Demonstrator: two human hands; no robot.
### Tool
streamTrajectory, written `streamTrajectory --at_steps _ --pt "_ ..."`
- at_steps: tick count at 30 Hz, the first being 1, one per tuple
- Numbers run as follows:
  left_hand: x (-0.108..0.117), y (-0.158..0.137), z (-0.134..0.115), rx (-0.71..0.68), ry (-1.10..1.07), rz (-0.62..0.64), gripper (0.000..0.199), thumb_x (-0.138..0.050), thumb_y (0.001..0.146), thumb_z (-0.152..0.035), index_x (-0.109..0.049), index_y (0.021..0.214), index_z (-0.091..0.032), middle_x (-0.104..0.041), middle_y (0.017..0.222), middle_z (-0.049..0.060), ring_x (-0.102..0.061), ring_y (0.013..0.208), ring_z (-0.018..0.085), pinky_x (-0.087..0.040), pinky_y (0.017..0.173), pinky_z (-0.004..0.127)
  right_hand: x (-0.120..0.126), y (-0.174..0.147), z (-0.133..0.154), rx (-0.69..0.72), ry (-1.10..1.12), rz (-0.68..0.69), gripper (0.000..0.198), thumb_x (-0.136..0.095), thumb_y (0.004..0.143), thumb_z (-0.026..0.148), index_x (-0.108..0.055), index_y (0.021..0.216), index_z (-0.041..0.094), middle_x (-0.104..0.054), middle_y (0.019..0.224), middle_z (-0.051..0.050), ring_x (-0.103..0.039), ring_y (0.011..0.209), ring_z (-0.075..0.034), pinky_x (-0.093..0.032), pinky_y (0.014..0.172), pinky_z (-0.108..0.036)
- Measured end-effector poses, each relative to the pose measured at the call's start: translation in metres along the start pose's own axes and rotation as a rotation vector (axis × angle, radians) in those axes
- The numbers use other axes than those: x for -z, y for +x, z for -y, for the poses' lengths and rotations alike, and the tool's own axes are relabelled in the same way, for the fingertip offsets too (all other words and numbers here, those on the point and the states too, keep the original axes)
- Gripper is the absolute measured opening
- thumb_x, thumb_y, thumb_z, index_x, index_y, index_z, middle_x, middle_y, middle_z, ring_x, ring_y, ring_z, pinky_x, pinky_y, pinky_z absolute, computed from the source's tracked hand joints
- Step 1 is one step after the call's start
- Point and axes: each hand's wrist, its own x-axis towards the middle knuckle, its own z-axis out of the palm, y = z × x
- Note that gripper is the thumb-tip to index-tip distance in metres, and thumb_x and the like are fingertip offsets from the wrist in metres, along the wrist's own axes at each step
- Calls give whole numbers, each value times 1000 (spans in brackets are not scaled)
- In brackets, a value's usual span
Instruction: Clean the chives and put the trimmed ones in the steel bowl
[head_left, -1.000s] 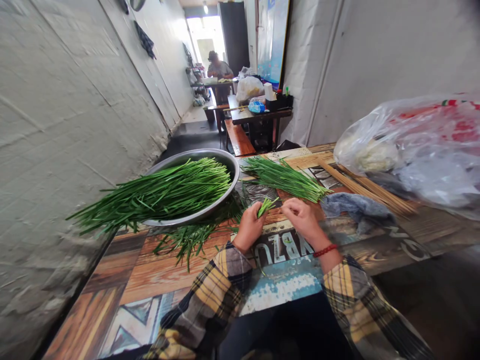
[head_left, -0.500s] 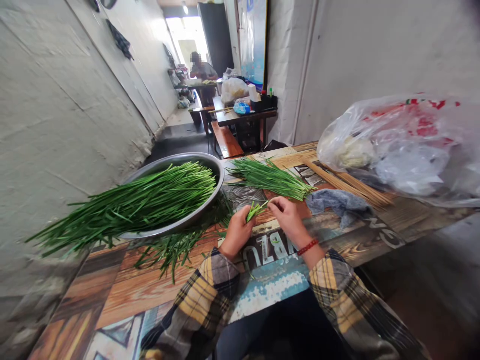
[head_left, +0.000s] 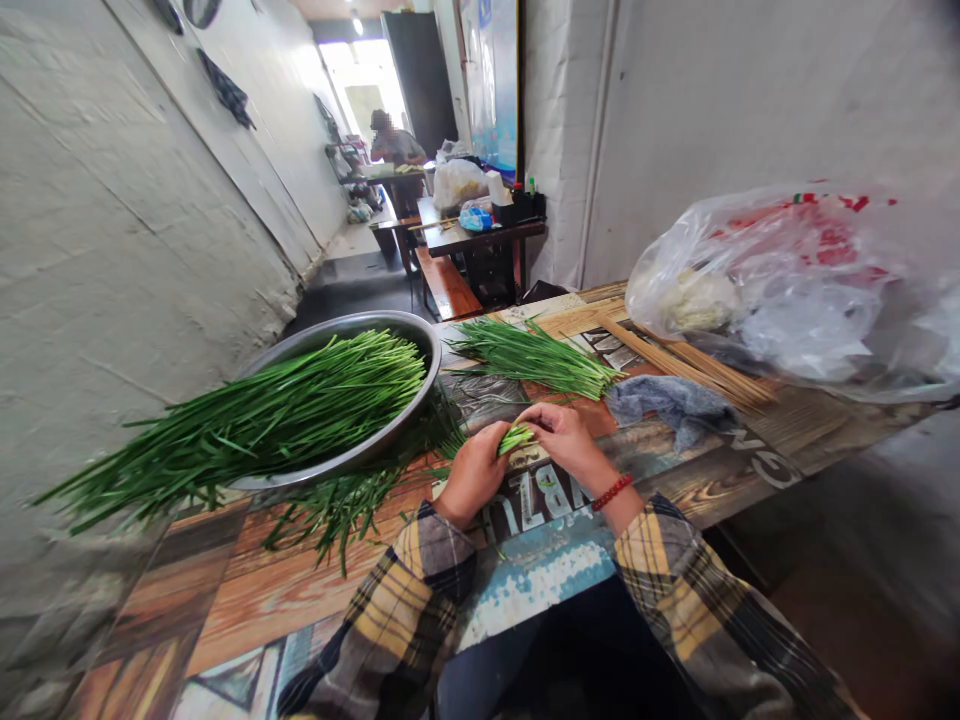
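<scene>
A small bunch of garlic chives (head_left: pixel 514 438) is gripped in my left hand (head_left: pixel 474 474), its pale stem ends pointing right. My right hand (head_left: pixel 564 440), with a red bead bracelet at the wrist, has its fingers closed at those stem ends. Beyond my hands a loose pile of garlic chives (head_left: pixel 536 358) lies on the table. To the left, a metal basin (head_left: pixel 433 372) is heaped with more chives (head_left: pixel 300 405), their leaves hanging over its rim. Loose leaf scraps (head_left: pixel 337 510) lie below the basin.
A grey cloth (head_left: pixel 670 405) lies right of my right hand, beside several wooden chopsticks (head_left: pixel 682 362). A large clear plastic bag (head_left: pixel 795 290) stands on the table's right side. Farther off are another table (head_left: pixel 465 238), a bench (head_left: pixel 448 284) and a seated person (head_left: pixel 397 145).
My right hand has moved left, closer to my left hand, and its fingers now meet the bunch's stem ends. The whole view has shifted slightly.
</scene>
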Motion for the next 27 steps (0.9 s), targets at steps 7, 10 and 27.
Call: streamTrajectory --at_steps 7,10,27 --pt "5 1 -3 178 -175 -168 18 -42 88 -23 -48 71 -19 -52 62 -2 -48 59 11 -35 59 22 27 3 -3 0 -299 -383 30 -47 87 34 -71 95 17 -72 92 -8 -64 84 -21 -48 77 -32" --pt "7 2 -4 229 -305 -258 22 -42 90 -32 -52 76 -18 -50 60 -4 -45 55 10 -35 57 21 41 4 -6 18 -603 -449 29 -45 88 24 -70 98 15 -71 98 -11 -62 92 -22 -45 84 -34" --pt "6 1 0 179 -276 -358 20 -49 87 -28 -54 72 -16 -51 68 -3 -44 65 10 -36 63 21 25 -3 2 147 -640 -188 29 -44 91 28 -71 100 22 -71 100 -7 -63 92 -19 -46 83 -32"
